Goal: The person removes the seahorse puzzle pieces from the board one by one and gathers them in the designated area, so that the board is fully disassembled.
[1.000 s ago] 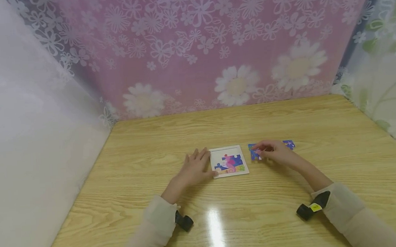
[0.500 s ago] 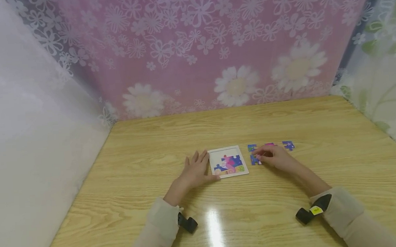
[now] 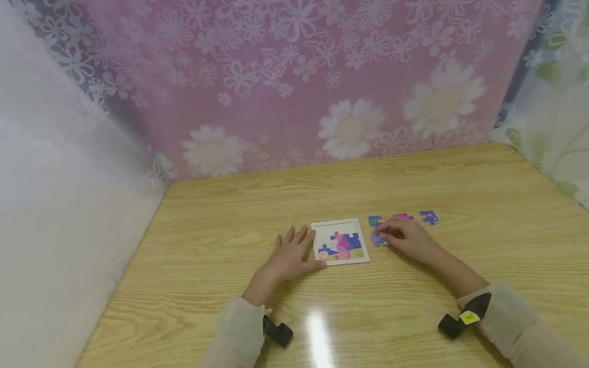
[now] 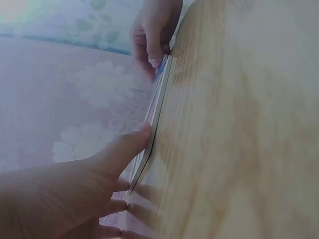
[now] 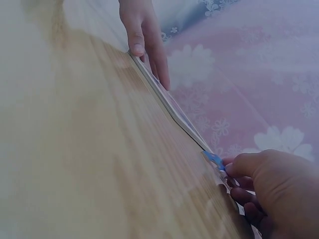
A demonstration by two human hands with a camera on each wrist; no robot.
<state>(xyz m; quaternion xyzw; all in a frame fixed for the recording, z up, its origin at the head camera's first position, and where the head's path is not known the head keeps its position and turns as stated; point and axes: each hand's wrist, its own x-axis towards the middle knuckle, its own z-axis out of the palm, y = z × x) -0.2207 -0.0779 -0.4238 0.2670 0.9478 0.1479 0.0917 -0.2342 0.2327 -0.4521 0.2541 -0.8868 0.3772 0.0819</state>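
A square white puzzle tray (image 3: pixel 324 236) lies on the wooden table, partly filled with joined pieces showing a pink seahorse on blue. My left hand (image 3: pixel 288 259) lies along its left side with fingers spread, the thumb on the front left edge. To the right of the tray, my right hand (image 3: pixel 414 241) pinches a blue puzzle piece (image 5: pixel 213 158) between thumb and fingers. This piece stands tilted close to the tray's right edge in the right wrist view. Behind the right fingers lies a blue and green puzzle piece (image 3: pixel 374 220).
A pink puzzle piece (image 3: pixel 404 215), partly hidden by the right hand, and a blue starfish piece (image 3: pixel 428 217) lie farther right on the table (image 3: pixel 216 221). A pink flowered curtain (image 3: pixel 280 107) hangs along the back edge, with pale hangings at both sides.
My right hand has drawn the blue piece slightly toward me, away from the blue and green one, uncovering the pink piece. My left thumb has slid along the tray's front edge.
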